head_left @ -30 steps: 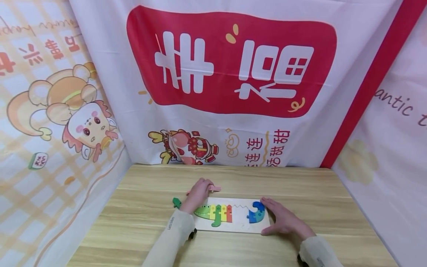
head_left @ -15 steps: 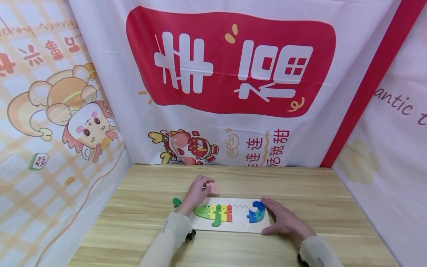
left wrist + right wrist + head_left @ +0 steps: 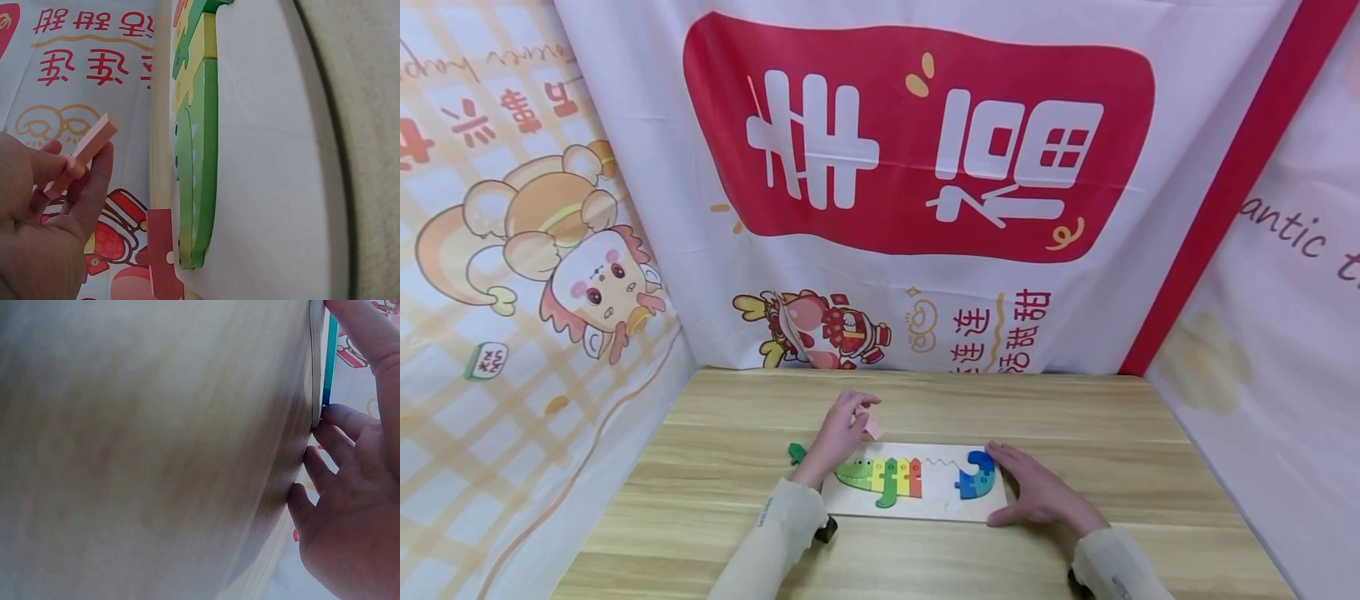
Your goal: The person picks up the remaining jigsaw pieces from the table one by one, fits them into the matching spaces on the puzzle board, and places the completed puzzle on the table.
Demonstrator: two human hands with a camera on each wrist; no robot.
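My left hand (image 3: 838, 433) pinches a pink puzzle piece (image 3: 94, 140) between thumb and fingers, raised behind the left end of a white puzzle board (image 3: 940, 507). On that board lie a green crocodile head (image 3: 852, 477), yellow, green and orange-red body pieces (image 3: 910, 479), and a curled blue tail (image 3: 979, 483) at the right. A bare stretch separates body from tail. With fingers spread, my right hand (image 3: 1037, 492) rests against the board's right end, thumb at the near corner and index finger at the far one.
A loose dark green piece (image 3: 797, 453) lies left of the board. In the left wrist view, a red piece (image 3: 164, 253) is beside the crocodile's snout. The wooden table (image 3: 715, 467) meets printed cloth walls at the back and sides.
My left hand has lifted the pink piece off the table, shifted slightly left and turned the piece in its fingers. My right hand and the board stay in place.
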